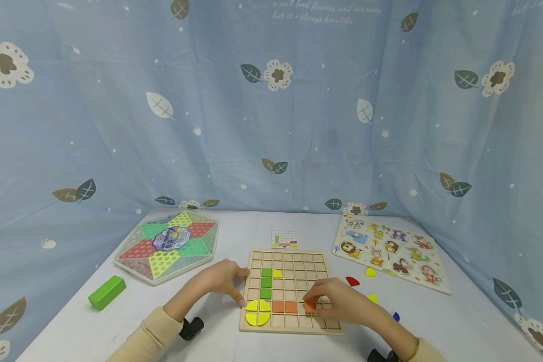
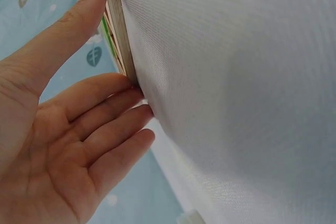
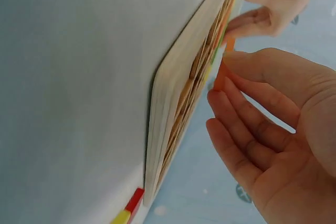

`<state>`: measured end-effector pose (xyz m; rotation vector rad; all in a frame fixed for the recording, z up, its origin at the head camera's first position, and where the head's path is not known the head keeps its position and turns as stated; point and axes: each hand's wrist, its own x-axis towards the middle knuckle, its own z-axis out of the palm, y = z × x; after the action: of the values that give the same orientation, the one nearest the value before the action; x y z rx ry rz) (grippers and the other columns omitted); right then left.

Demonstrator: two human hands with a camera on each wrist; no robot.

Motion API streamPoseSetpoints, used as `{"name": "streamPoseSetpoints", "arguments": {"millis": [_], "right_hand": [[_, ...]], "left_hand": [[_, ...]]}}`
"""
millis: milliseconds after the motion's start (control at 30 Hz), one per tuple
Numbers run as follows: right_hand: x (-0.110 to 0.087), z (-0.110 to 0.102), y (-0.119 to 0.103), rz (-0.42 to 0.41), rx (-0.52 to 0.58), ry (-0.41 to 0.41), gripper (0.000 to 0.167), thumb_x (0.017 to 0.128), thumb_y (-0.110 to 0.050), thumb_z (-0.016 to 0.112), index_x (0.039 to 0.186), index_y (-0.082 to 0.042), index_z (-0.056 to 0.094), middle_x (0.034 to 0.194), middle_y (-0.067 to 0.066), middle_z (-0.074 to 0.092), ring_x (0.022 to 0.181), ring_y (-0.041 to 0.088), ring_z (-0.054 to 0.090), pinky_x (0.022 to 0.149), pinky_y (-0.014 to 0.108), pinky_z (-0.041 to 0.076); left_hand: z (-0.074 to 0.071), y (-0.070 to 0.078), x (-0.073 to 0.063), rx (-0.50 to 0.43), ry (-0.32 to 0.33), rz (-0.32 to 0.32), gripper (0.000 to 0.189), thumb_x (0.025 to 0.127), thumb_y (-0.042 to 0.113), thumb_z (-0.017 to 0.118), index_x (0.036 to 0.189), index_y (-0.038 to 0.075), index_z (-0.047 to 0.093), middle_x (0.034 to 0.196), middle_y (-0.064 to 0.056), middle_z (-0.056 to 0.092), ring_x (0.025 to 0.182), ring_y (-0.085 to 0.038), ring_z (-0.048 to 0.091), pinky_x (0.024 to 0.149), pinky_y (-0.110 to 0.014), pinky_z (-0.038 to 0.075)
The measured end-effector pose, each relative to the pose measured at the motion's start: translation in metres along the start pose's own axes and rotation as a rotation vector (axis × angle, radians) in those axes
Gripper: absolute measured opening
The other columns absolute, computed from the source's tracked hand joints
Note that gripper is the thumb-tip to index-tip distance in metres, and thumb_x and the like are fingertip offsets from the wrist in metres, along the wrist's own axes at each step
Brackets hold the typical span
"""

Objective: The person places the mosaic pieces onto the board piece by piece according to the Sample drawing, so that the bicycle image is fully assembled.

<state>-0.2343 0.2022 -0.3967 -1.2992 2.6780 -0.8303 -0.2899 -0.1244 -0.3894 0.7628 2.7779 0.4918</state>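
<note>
one orange square (image 1: 309, 307) — pinched, partly covered

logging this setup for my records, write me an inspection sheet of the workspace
Surface: white cloth-covered table.
Job's things: wooden grid board holding three green squares, two orange squares and five yellow quarter-circles, four making a disc; printed pattern card beyond it.
Clutter: Chinese checkers board and green block at left; animal puzzle at right, with loose red quarter-circle, two yellow pieces and blue piece nearby.
Left hand: touches the grid board's left edge.
Right hand: pinches an orange tile over the grid board.
Cables: nothing seen.
Surroundings: blue curtain with flower and leaf print; black object by each wrist, not identifiable.
</note>
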Motion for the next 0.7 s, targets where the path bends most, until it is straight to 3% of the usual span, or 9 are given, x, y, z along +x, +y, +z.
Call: {"name": "streamPoseSetpoints", "arguments": {"millis": [300,700], "right_hand": [[0.013,0.003,-0.007,0.071,-0.040,-0.058,0.018,0.085,-0.006,0.073,0.102,-0.012,0.074,0.094,-0.011,0.065,0.083,0.003,0.059,0.074,0.021,0.052],[0.016,0.001,-0.008,0.101,0.011,-0.081,0.021,0.083,-0.004,0.074,0.102,-0.013,0.074,0.095,-0.010,0.066,0.085,0.004,0.059,0.077,0.023,0.052]], "left_hand": [[0.001,-0.001,0.001,0.001,-0.002,0.019,0.080,0.060,0.038,0.090,0.128,0.007,0.063,0.131,-0.008,0.060,0.127,-0.038,0.047,0.099,-0.048,0.042],[0.001,0.000,0.000,0.009,0.006,0.014,0.080,0.059,0.037,0.091,0.128,0.006,0.063,0.129,-0.012,0.061,0.124,-0.039,0.049,0.097,-0.048,0.044]]}}
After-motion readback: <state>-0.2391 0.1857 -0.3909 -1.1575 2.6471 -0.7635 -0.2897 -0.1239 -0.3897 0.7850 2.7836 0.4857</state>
